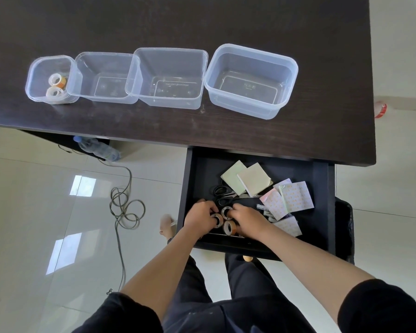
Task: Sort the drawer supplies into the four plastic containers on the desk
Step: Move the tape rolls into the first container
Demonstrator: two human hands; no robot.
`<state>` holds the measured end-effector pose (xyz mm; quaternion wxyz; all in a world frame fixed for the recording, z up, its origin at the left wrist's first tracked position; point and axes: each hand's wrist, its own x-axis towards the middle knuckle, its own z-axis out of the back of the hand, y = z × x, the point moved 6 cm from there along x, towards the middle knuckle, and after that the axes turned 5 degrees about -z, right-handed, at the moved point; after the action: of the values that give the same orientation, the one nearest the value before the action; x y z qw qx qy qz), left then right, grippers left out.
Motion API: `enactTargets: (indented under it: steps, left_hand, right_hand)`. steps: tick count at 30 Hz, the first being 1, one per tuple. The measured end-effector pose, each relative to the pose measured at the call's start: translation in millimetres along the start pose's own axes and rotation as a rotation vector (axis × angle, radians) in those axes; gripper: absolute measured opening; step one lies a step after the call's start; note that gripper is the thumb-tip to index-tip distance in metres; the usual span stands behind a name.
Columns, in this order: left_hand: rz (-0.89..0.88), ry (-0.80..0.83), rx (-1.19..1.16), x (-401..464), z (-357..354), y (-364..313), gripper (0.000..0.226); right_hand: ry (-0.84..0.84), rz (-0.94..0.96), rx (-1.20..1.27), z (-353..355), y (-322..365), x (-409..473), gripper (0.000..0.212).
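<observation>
The open dark drawer (320,188) holds tape rolls, black scissors (222,191), pale sticky-note pads (249,176) and patterned sticker sheets (291,198). My left hand (199,218) grips a tape roll (217,220) at the drawer's front left. Right beside it, my right hand (246,218) pinches another tape roll (226,211). A third, orange roll (229,227) lies loose between the hands. On the desk stand four clear containers in a row: the small leftmost one (36,68) holds several tape rolls (57,85), the other three (106,61) (168,54) (252,52) hold nothing.
The dark desk (202,131) ends just behind the drawer. On the tiled floor to the left lie a coiled cable (125,210) and a water bottle (99,147). A black bin (344,227) stands right of the drawer. My foot (166,224) is left of the drawer.
</observation>
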<state>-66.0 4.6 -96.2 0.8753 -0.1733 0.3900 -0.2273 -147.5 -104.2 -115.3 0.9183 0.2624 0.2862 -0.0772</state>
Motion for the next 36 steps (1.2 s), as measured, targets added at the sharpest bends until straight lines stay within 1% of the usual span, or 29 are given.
enactTargets:
  steps: [3, 7, 9, 13, 16, 18, 21, 24, 30, 36]
  left_hand:
    - [-0.007, -0.023, -0.012, -3.5, 4.6, -3.0, 0.022]
    - [-0.036, -0.062, -0.019, -9.5, 13.8, -11.4, 0.021]
    - [-0.057, -0.072, -0.036, -12.0, 20.1, -18.8, 0.021]
    - [-0.112, -0.11, -0.063, -16.0, 42.8, -36.1, 0.02]
    - [-0.152, -0.157, -0.087, -17.5, 71.3, -44.6, 0.018]
    - [-0.179, -0.19, -0.097, -18.7, 94.2, -46.4, 0.018]
    - [-0.215, -0.212, -0.106, -23.2, 130.5, -41.8, 0.02]
    - [-0.241, -0.243, -0.122, -31.6, 175.0, -29.8, 0.022]
    - [-0.295, -0.352, -0.167, -46.8, 264.9, 20.3, 0.022]
    - [-0.282, -0.443, -0.162, -55.0, 342.1, 76.0, 0.011]
  right_hand:
    - [-0.033, -0.027, 0.018, 8.1, -3.5, -6.5, 0.029]
    - [-0.108, -0.059, 0.143, 22.2, -7.7, -15.7, 0.031]
    - [-0.149, -0.064, 0.211, 32.0, -6.8, -19.8, 0.028]
    - [-0.268, -0.087, 0.343, 61.2, 2.3, -29.3, 0.018]
    - [-0.376, -0.114, 0.416, 85.1, 12.5, -34.9, 0.022]
    - [-0.435, -0.113, 0.431, 101.2, 24.3, -36.4, 0.021]
    - [-0.503, -0.116, 0.417, 122.3, 49.3, -34.4, 0.016]
    - [-0.573, -0.11, 0.409, 142.1, 82.6, -27.5, 0.016]
    - [-0.655, -0.045, 0.411, 181.8, 168.5, 4.8, 0.017]
    - [-0.739, 0.022, 0.417, 217.8, 247.9, 52.5, 0.019]
